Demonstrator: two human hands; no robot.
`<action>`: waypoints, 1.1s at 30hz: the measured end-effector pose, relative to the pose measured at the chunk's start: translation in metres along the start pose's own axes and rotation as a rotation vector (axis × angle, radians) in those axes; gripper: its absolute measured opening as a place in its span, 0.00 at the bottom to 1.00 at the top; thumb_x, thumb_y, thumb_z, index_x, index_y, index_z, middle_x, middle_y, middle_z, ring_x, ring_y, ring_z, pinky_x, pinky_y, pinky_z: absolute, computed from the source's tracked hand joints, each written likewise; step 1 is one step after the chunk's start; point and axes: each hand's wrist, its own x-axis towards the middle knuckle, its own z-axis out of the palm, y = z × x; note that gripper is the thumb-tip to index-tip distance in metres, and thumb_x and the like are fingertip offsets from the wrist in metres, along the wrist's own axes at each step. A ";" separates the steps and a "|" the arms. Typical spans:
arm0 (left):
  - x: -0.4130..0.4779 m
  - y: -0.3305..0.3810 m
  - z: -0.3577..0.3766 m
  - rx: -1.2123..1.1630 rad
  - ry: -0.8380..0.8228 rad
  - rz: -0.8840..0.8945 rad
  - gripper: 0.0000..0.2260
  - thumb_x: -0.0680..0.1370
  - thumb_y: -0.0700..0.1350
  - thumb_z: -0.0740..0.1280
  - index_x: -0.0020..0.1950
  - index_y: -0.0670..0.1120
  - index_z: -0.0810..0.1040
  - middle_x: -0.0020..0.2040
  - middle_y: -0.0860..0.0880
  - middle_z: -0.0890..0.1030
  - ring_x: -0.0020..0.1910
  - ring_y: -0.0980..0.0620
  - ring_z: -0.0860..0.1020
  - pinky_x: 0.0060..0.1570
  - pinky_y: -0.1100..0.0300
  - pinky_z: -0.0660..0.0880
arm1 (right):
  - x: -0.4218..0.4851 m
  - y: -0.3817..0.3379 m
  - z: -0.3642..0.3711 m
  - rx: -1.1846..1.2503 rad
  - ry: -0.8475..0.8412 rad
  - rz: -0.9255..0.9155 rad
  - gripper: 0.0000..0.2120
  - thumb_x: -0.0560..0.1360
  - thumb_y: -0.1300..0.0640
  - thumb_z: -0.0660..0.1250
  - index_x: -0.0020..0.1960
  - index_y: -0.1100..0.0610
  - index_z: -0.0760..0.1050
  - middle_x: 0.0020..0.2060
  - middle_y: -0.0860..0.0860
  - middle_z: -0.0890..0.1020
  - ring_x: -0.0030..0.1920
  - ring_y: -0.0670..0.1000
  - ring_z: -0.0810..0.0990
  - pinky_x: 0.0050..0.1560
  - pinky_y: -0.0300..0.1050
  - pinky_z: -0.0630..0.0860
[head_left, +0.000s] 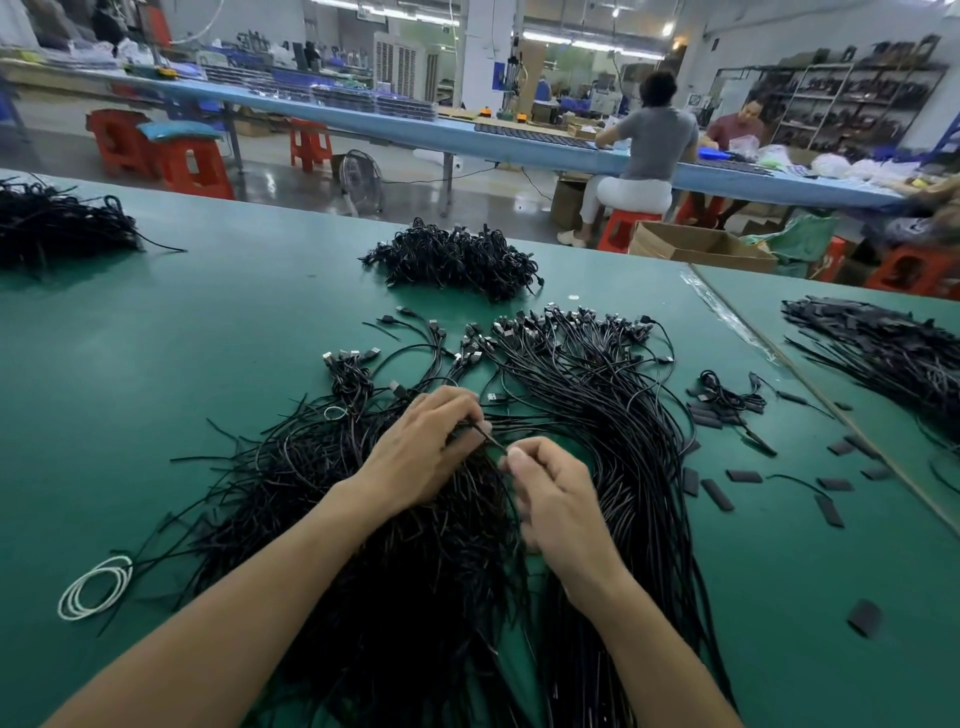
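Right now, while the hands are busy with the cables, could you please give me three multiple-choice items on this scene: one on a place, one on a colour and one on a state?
1. Where does the white coil lie?
A. on the table, left of the loose cable pile
B. at the far right edge
C. on the floor

2. What colour is the table top?
A. red
B. white
C. green

3. What are the left hand and right hand doing?
A. lying flat, apart
B. pinching a thin black cable between them
C. lifting the coil

Answers: 1 A, the coil lies by itself at the near left, clear of the pile. 2 C, the surface is green throughout. 3 B, the fingertips of both hands close on the cable above the pile.
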 end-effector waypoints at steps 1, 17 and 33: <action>0.000 0.005 -0.003 -0.064 0.025 -0.004 0.12 0.81 0.60 0.59 0.50 0.53 0.74 0.61 0.58 0.76 0.60 0.60 0.74 0.59 0.60 0.69 | 0.000 -0.001 -0.005 -0.058 0.053 -0.048 0.13 0.82 0.51 0.63 0.39 0.49 0.75 0.26 0.42 0.68 0.26 0.44 0.63 0.26 0.39 0.62; -0.022 0.019 -0.051 -0.110 0.689 0.012 0.17 0.74 0.54 0.72 0.35 0.41 0.77 0.27 0.52 0.73 0.27 0.53 0.69 0.27 0.71 0.62 | 0.010 -0.003 -0.072 -0.527 0.591 -0.251 0.16 0.80 0.48 0.64 0.38 0.55 0.68 0.25 0.49 0.71 0.26 0.45 0.69 0.26 0.40 0.65; -0.025 0.078 -0.025 0.427 0.253 0.257 0.17 0.80 0.54 0.58 0.35 0.48 0.71 0.31 0.55 0.69 0.27 0.51 0.71 0.25 0.63 0.60 | -0.002 -0.042 -0.044 -0.094 -0.010 -0.092 0.19 0.82 0.40 0.53 0.59 0.46 0.79 0.46 0.47 0.86 0.50 0.43 0.84 0.55 0.39 0.79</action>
